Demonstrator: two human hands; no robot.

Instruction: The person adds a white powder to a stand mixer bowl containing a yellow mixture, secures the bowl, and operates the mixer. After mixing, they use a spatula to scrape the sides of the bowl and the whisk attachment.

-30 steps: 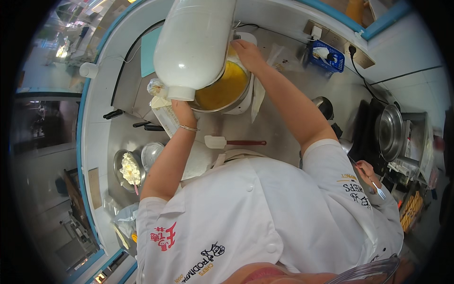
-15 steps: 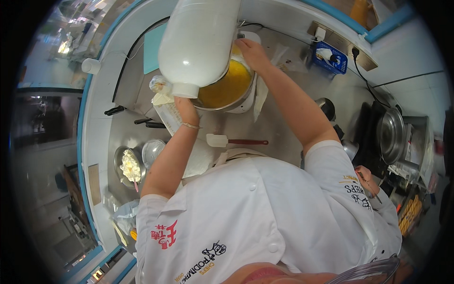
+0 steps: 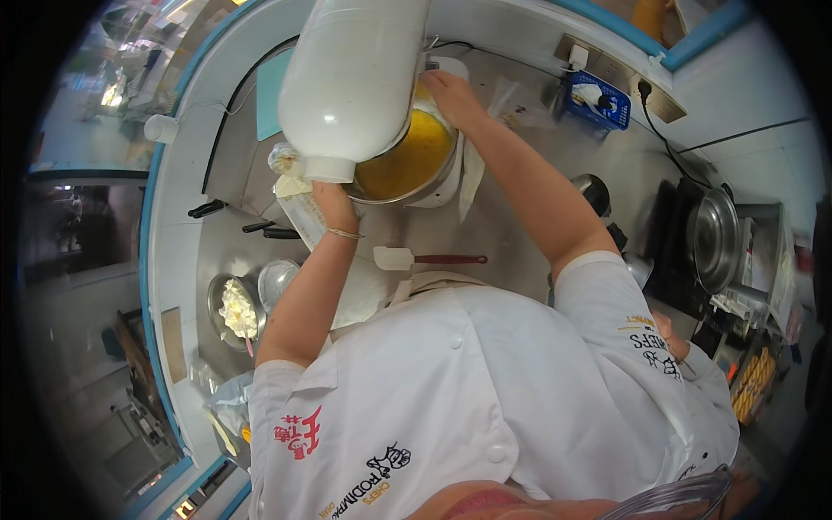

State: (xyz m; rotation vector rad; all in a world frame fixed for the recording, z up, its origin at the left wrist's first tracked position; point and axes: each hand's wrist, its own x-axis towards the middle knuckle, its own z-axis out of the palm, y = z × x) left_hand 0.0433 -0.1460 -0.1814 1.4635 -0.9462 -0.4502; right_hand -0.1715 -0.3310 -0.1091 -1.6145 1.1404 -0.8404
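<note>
A large white stand mixer head point(image 3: 351, 82) hangs over a metal mixing bowl point(image 3: 452, 156) holding a smooth yellow-orange mixture point(image 3: 403, 165). My left hand point(image 3: 334, 203) reaches up at the bowl's left side; the mixer head hides its fingers. My right hand point(image 3: 452, 100) is at the bowl's far right rim, fingers bent around it, with their tips partly hidden. Something whitish lies by the rim under that hand. On the steel counter between me and the bowl rests a spatula point(image 3: 430, 258) with a white blade and a dark red handle.
At left, a metal bowl point(image 3: 214, 314) holds pale cream and a pink-handled tool. A blue basket point(image 3: 598, 102) stands by the wall sockets at back right. Pans, including a steel one point(image 3: 716, 238), sit at right. Another person's hand point(image 3: 671, 336) shows at lower right.
The whole view has shifted slightly, moving things a little left. My hands keep their places at the bowl. The other person's hand at right has moved partly behind my sleeve.
</note>
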